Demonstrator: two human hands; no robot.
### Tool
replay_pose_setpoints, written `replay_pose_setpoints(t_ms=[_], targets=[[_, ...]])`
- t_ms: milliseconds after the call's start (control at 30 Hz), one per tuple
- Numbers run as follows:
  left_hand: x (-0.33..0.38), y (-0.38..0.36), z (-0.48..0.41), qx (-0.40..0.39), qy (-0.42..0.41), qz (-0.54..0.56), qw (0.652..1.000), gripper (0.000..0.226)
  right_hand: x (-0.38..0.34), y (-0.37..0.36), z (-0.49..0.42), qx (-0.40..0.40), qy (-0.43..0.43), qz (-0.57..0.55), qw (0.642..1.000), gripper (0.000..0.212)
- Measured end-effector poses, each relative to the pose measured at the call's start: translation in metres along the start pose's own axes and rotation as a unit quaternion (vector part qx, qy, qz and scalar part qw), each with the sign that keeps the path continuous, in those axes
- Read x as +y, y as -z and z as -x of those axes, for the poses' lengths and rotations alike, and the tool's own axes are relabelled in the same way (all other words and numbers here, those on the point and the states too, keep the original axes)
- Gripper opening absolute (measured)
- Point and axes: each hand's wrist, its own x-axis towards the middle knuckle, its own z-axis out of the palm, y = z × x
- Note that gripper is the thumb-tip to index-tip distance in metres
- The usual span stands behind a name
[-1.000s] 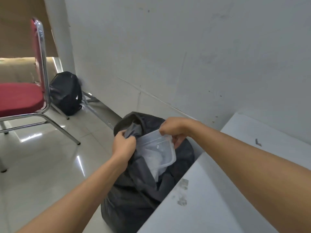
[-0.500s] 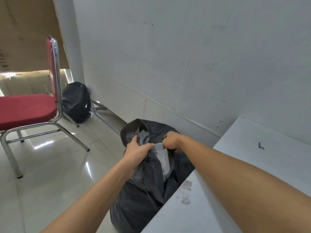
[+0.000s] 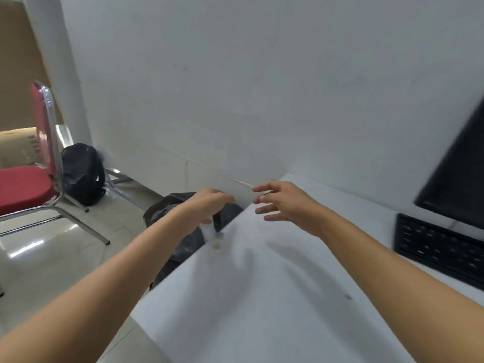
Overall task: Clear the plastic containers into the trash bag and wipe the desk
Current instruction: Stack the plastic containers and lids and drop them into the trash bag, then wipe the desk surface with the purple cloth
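Note:
The dark trash bag stands on the floor against the left end of the white desk. My left hand is curled over the bag's rim at the desk corner, and a black strip of the bag hangs from it. My right hand hovers over the desk's far left corner, holding nothing, with its fingers spread. A pale patch of clear plastic shows inside the bag mouth under my left hand; the image is blurred there. Smudges mark the desk edge.
A black keyboard and a dark monitor stand at the desk's right. A red chair with chrome legs and a black backpack are on the tiled floor to the left. The wall runs behind the desk.
My right hand let go of the clear container, left the bag and now hovers spread over the desk. The container sank into the bag. The view swung right, bringing the keyboard and monitor in.

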Motion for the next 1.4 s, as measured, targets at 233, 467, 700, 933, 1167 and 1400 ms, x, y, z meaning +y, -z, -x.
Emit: replay_pose_setpoints(t_ms=[233,467,700,933,1167,1400], targets=[[0.070,-0.111,0.102,-0.135,-0.089,-0.075,0.984,0.029,0.047,0.094,0.172,0.116,-0.020,-0.068,0.991,0.029],[0.137,-0.244,0.200,-0.227,-0.173,-0.066,0.956,0.031,0.104,0.163,0.332,0.237,-0.059,-0.086,0.966,0.027],[0.175,-0.372,0.283,-0.306,-0.216,-0.076,0.924,0.029,0.155,0.217,0.459,0.350,-0.091,-0.092,0.928,0.023],[0.184,-0.459,0.334,-0.381,-0.237,-0.073,0.891,0.023,0.212,0.254,0.543,0.439,-0.112,-0.138,0.881,0.023],[0.188,-0.515,0.340,-0.405,-0.209,-0.043,0.889,0.025,0.248,0.316,0.565,0.616,0.003,-0.219,0.757,0.026],[0.200,-0.572,0.322,-0.411,-0.156,0.003,0.898,0.026,0.318,0.403,0.522,0.592,-0.162,-0.066,0.786,0.026]])
